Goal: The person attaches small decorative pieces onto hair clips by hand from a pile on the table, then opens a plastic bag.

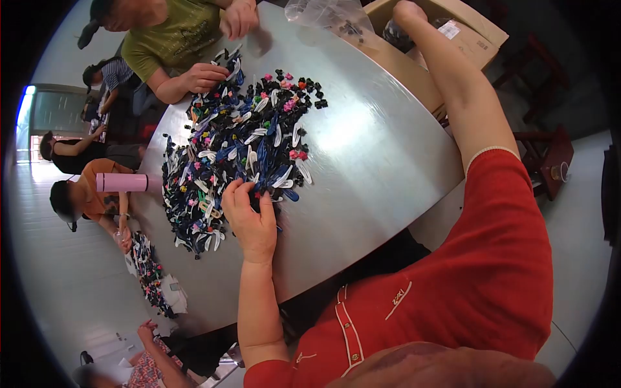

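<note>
A large heap of hair clips [249, 139] lies on the metal table, mixing black, navy and white snap clips with small black claw clips and colourful flower-shaped ones. At the near edge of this heap rests my left hand [251, 223], fingers bent and apart, the tips touching the clips; I see nothing gripped in it. My right hand [409, 11] reaches over a cardboard box [475, 29] at the top. Beneath it is a dark-filled plastic bag [397, 35]; its fingers are hidden, so a grip cannot be made out.
Across the table, a person in a green shirt [171, 39] has a hand [206, 77] on the heap. A clear plastic bag [336, 19] lies near the box. A pink bottle [121, 182] and a smaller clip pile [149, 271] are at left, near other seated people.
</note>
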The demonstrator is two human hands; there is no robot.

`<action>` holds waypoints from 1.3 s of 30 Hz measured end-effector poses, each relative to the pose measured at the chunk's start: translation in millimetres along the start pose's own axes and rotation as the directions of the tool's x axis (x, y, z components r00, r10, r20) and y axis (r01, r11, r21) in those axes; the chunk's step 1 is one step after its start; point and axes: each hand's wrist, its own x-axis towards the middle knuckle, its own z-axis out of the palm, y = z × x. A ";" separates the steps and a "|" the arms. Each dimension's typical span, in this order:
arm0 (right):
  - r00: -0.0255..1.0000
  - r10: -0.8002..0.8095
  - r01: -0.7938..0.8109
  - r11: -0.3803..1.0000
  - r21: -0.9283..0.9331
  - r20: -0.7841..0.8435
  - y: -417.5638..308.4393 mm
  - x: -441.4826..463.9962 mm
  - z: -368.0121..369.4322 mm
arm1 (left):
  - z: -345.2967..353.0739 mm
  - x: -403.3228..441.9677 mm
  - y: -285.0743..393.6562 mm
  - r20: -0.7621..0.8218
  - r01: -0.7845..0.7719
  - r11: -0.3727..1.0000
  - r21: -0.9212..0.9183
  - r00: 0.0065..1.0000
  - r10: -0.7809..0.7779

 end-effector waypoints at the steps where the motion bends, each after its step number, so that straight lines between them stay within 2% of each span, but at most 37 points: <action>1: 0.998 0.054 -0.052 0.994 0.093 -0.023 -7.1 -18.0 -12.2 | 0.2 -1.1 1.1 -0.004 0.005 1.000 -0.003 1.000 -0.005; 4: 0.993 0.079 -0.068 0.991 0.113 -0.088 -9.2 -8.7 -5.3 | -0.1 -0.4 1.1 0.000 0.005 1.000 -0.012 1.000 -0.005; 6: 0.999 0.032 -0.034 0.985 0.170 0.015 -3.9 27.8 19.2 | -0.3 0.2 0.8 -0.003 0.002 1.000 0.002 1.000 -0.002; 7: 0.999 0.033 -0.035 0.984 0.173 0.016 -12.0 9.5 5.1 | -0.4 -0.6 0.7 0.007 0.002 1.000 0.011 1.000 -0.002; 9: 0.976 0.176 -0.219 0.835 0.505 0.132 -36.9 -60.5 -51.4 | 0.0 -1.0 1.3 0.013 0.011 1.000 -0.006 1.000 -0.011; 13: 0.973 0.152 -0.217 0.862 0.459 0.175 -14.7 -18.2 -26.0 | -0.9 -1.0 1.7 -0.010 -0.004 1.000 0.003 1.000 0.004; 14: 0.980 -0.179 0.079 0.753 0.653 0.088 13.6 -16.1 -22.4 | -1.4 -1.0 1.7 -0.012 -0.013 1.000 0.014 1.000 0.013; 16: 0.882 -0.467 0.336 0.524 0.783 -0.066 19.0 -11.8 -12.8 | -1.8 -1.0 1.8 -0.013 -0.015 1.000 0.016 1.000 0.015; 17: 0.966 -0.257 0.198 0.764 0.614 0.008 2.4 0.1 -7.7 | -1.9 -1.3 1.9 -0.010 -0.016 1.000 0.018 1.000 0.017; 18: 0.999 -0.022 0.010 0.917 0.399 0.025 -8.5 12.7 -2.9 | -1.8 -1.6 1.5 -0.010 -0.018 1.000 0.016 1.000 0.018; 19: 1.000 -0.021 0.010 0.917 0.398 0.022 -6.7 33.0 10.4 | -1.3 -1.6 0.7 -0.014 -0.018 1.000 0.012 1.000 0.018; 21: 0.967 -0.246 0.247 0.969 0.004 -0.067 3.8 66.7 33.5 | -0.9 -1.9 0.5 -0.022 -0.020 1.000 0.004 1.000 0.020; 22: 0.967 -0.246 0.247 0.969 0.003 -0.071 -1.4 46.4 19.0 | -1.2 -2.2 0.7 -0.022 -0.020 1.000 0.015 1.000 0.021; 24: 0.995 0.013 -0.044 0.951 0.307 0.103 -20.6 -22.1 -22.9 | -0.9 -2.4 -0.7 -0.026 -0.022 0.999 0.027 0.999 0.023; 25: 0.995 0.012 -0.042 0.951 0.308 0.100 -19.7 -24.7 -18.8 | 0.3 -2.6 -2.4 -0.021 -0.014 1.000 0.008 1.000 0.014; 27: 0.986 -0.167 0.168 0.984 0.065 -0.015 -18.8 -32.9 -8.2 | 0.4 -3.1 -3.4 -0.018 -0.006 1.000 -0.012 1.000 0.006; 28: 0.990 -0.121 0.115 0.991 0.066 0.079 -20.6 -35.8 -4.5 | 0.2 -3.4 -3.2 -0.017 -0.004 1.000 -0.011 1.000 0.004; 29: 0.990 -0.119 0.114 0.991 0.066 0.076 -22.2 -38.3 -1.0 | 0.4 -3.3 -2.9 -0.017 -0.003 1.000 -0.010 1.000 0.003; 31: 0.984 -0.179 0.176 0.979 -0.103 -0.015 -22.0 -36.0 14.8 | 1.6 -3.6 -3.5 -0.021 -0.007 1.000 -0.014 1.000 0.007; 32: 0.994 -0.101 0.101 0.995 0.010 0.036 -22.9 -35.0 15.8 | 1.7 -3.4 -3.4 -0.025 -0.005 1.000 -0.014 1.000 0.005; 33: 0.994 -0.102 0.101 0.995 0.011 0.033 -21.1 -30.9 15.8 | 1.4 -3.1 -3.0 -0.029 -0.007 1.000 -0.014 1.000 0.007; 35: 0.988 -0.149 0.149 0.989 -0.021 -0.033 -16.4 -23.2 17.3 | 0.3 -3.1 -3.5 -0.019 -0.023 1.000 -0.003 1.000 0.023; 36: 0.993 -0.077 0.080 0.996 0.027 -0.090 -12.6 -8.6 26.2 | 0.4 -2.2 -3.6 -0.018 -0.019 1.000 0.002 1.000 0.019; 37: 0.984 -0.108 0.117 0.991 0.058 -0.139 -10.2 -6.6 20.1 | 0.4 -1.6 -3.4 -0.020 -0.020 1.000 -0.005 1.000 0.020; 39: 1.000 -0.004 0.001 0.993 0.116 0.026 -11.6 -7.0 -4.5 | -0.1 -3.5 -1.9 0.001 -0.008 1.000 -0.009 1.000 0.008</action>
